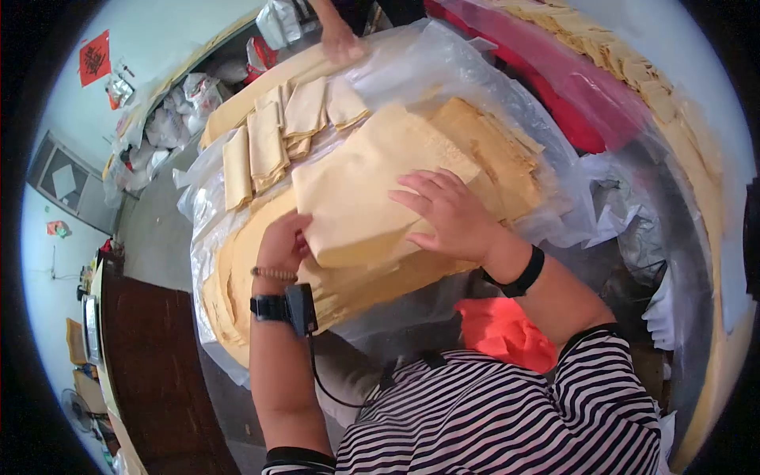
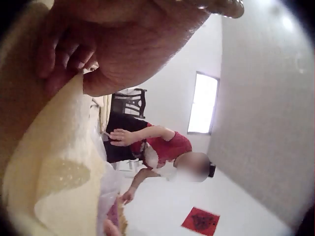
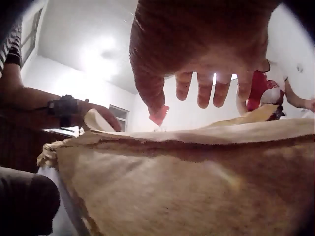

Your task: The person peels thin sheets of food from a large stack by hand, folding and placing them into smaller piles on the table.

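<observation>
A pale yellow, soft-looking sheet (image 1: 364,190), much like tofu skin, lies partly folded over a thick stack of similar sheets (image 1: 237,269). At its left edge my left hand (image 1: 283,241) has curled fingers; in the left wrist view the raised sheet edge (image 2: 74,103) runs up between thumb and fingers. My right hand (image 1: 451,210) is spread over the sheet's right part, fingers extended. From the right wrist view, that hand (image 3: 202,54) hangs palm down with straight fingers just above the stack's upper surface. Folded sheets (image 1: 265,142) lie in a group beyond the left hand.
Across the table, another person's hand (image 1: 340,41) rests near the far edge. Darker sheets (image 1: 491,150) are piled at the right. Clear plastic (image 1: 419,59) covers the table beneath the stacks. A bright red-orange cloth (image 1: 507,332) lies close to my body.
</observation>
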### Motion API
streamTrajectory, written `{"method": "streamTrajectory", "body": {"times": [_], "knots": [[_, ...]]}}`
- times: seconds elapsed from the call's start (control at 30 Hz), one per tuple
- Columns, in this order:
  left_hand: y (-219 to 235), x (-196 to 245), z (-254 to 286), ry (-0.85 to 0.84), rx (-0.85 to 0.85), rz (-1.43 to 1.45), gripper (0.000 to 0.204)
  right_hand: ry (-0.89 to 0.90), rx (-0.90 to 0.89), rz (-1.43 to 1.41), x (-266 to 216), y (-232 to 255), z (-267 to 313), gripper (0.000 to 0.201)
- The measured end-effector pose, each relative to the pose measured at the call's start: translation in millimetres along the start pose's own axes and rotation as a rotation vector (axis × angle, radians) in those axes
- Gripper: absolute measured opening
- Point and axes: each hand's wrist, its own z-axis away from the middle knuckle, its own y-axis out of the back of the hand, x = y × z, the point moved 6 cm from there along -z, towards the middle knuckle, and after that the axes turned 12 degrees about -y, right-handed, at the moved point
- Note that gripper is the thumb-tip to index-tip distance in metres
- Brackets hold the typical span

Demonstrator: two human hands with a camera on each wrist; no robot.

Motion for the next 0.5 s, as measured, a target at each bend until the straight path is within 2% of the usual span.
{"method": "streamTrajectory", "body": {"times": [0.07,0.17,0.27,0.3,0.37,0.4,0.5], "knots": [[9,-6,-19,-0.001,-0.022,0.105,0.021,0.008,-0.001,0.003,-9,-20,-5,0.065],[-30,35,4,-0.031,0.071,0.043,0.012,-0.091,-0.023,-0.015,-9,-41,-14,0.055],[-29,19,-11,-0.064,0.033,0.165,0.014,-0.113,-0.077,0.015,-2,-51,-19,0.042],[-37,26,0,-0.105,0.049,0.197,0.015,-0.115,-0.020,0.020,-2,-45,-21,0.038],[-23,-3,-14,-0.114,-0.037,0.221,0.015,-0.115,0.089,0.038,-5,-27,-24,0.029],[-27,-6,-11,-0.115,-0.079,0.234,0.016,-0.108,0.036,0.068,-7,-25,-24,0.028],[-33,-6,2,-0.100,-0.061,0.270,0.017,-0.119,-0.157,0.125,-13,-27,-16,0.027]]}}
